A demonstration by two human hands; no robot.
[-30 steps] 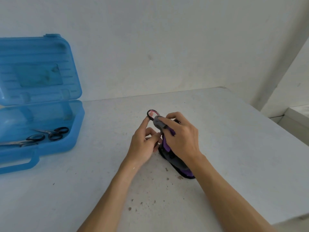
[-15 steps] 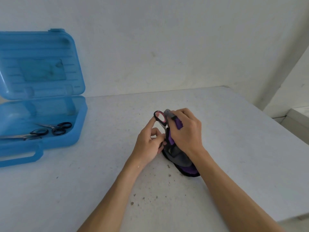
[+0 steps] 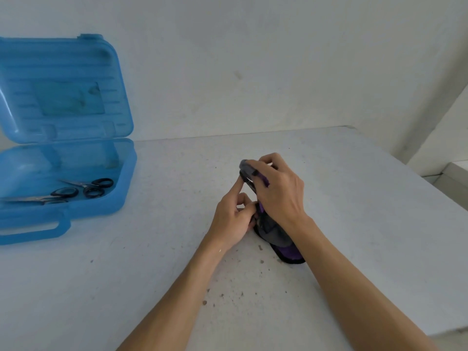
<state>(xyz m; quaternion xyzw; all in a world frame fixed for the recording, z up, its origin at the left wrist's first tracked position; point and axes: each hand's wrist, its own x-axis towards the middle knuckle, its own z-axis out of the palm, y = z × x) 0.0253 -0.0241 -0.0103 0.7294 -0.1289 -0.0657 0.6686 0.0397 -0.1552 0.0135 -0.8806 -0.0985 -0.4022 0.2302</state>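
Note:
A grey, purple and black fabric pouch [image 3: 278, 236] stands tilted on the white table [image 3: 354, 198], its lower end resting on the tabletop. My right hand [image 3: 276, 191] grips its upper part from above, fingers curled over the grey top flap [image 3: 247, 168]. A dark scissor handle [image 3: 247, 179] peeks out under that flap. My left hand [image 3: 233, 216] holds the pouch's left side, with the index finger raised against the handle. The pouch's middle is hidden behind my hands.
An open blue plastic case [image 3: 63, 153] sits at the left, lid upright against the wall. Two pairs of black-handled scissors [image 3: 76, 190] lie inside it. The table's right edge [image 3: 417, 178] drops off beside a wall corner. Dark specks dot the tabletop near me.
The pink-lined scissor handle that stuck out above the pouch is now mostly covered by the grey flap, which my right hand has brought over it. The view has shifted slightly right.

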